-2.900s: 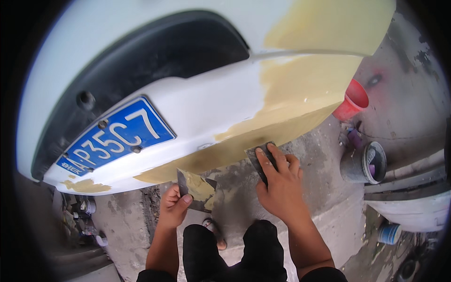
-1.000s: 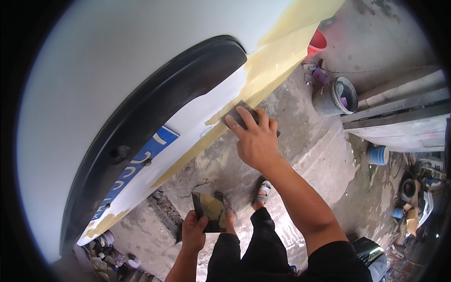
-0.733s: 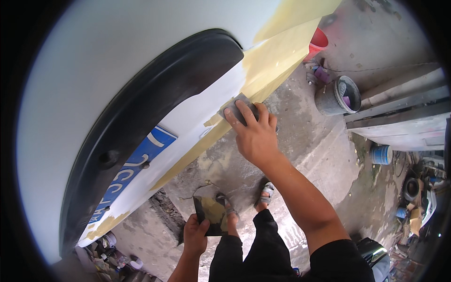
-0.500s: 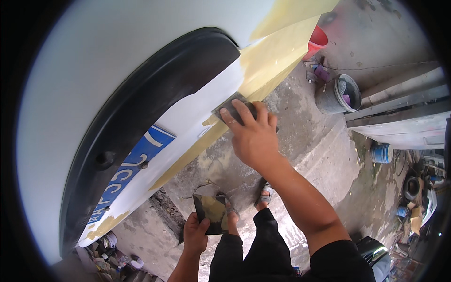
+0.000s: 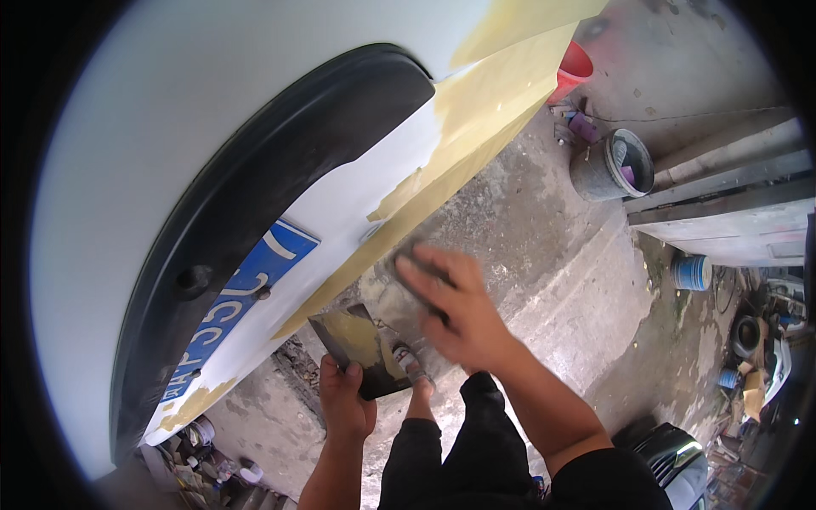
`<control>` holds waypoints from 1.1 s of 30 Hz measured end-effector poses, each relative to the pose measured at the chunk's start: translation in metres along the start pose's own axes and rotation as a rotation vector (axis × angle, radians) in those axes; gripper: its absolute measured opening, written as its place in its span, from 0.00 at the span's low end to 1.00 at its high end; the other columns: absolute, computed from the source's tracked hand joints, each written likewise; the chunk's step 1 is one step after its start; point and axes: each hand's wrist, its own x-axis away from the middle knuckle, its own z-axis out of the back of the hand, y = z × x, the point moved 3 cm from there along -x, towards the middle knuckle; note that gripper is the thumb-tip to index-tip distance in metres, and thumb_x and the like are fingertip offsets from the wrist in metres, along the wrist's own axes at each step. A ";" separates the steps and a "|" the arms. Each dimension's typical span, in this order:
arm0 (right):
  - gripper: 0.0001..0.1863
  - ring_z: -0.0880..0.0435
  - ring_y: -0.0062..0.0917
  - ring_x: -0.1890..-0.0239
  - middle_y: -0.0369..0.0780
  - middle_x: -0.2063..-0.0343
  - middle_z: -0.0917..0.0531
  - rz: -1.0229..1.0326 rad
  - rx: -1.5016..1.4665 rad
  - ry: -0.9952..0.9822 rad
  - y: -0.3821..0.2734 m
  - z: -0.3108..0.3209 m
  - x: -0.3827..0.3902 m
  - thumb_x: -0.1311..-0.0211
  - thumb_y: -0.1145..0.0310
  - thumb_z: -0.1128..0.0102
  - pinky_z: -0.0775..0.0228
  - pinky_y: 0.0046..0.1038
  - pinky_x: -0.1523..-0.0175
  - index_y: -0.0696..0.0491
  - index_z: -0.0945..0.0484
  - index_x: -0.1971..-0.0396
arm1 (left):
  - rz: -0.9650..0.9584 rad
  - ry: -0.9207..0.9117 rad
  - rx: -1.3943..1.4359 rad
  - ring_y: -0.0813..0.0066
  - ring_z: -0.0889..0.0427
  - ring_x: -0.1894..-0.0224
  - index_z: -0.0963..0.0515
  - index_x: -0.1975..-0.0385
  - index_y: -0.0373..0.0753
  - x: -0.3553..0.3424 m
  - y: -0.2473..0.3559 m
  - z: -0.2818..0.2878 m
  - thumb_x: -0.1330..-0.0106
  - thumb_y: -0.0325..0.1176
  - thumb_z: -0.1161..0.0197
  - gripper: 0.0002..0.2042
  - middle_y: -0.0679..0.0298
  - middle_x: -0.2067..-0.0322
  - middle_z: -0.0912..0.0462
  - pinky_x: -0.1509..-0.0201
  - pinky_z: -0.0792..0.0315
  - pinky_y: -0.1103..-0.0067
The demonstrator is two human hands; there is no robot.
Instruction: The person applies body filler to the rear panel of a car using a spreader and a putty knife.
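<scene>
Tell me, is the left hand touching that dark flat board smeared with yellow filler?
Touching. The head view shows the left hand with its fingers wrapped over the lower edge of the dark board.

A blue licence plate [image 5: 242, 310] with white characters sits fixed on the white car bumper [image 5: 357, 191], just below the black trim band, slanting down toward the left. It is a long rectangle, partly smeared by yellowish filler near its lower end.
</scene>
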 end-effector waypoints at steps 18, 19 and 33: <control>0.31 0.33 0.46 0.47 0.41 0.41 0.31 -0.138 0.788 0.171 0.018 -0.019 -0.050 0.53 0.70 0.42 0.38 0.44 0.54 0.42 0.26 0.42 | -0.048 0.049 0.012 0.70 0.22 0.49 0.31 0.53 0.37 0.015 0.004 0.023 0.36 0.19 0.44 0.13 0.60 0.52 0.22 0.40 0.30 0.71; 0.31 0.33 0.46 0.47 0.41 0.41 0.31 -0.139 0.787 0.168 0.017 -0.020 -0.052 0.53 0.70 0.42 0.38 0.44 0.54 0.42 0.26 0.43 | -0.043 0.051 0.012 0.70 0.22 0.49 0.31 0.53 0.37 0.016 0.004 0.025 0.35 0.19 0.43 0.12 0.60 0.52 0.22 0.40 0.30 0.71; 0.31 0.32 0.39 0.42 0.44 0.42 0.31 -0.287 -0.221 -0.095 -0.004 -0.032 -0.005 0.45 0.70 0.43 0.41 0.40 0.39 0.49 0.32 0.37 | 0.099 -0.085 0.061 0.66 0.23 0.45 0.31 0.45 0.35 0.007 0.012 0.032 0.36 0.24 0.41 0.18 0.55 0.47 0.24 0.41 0.28 0.71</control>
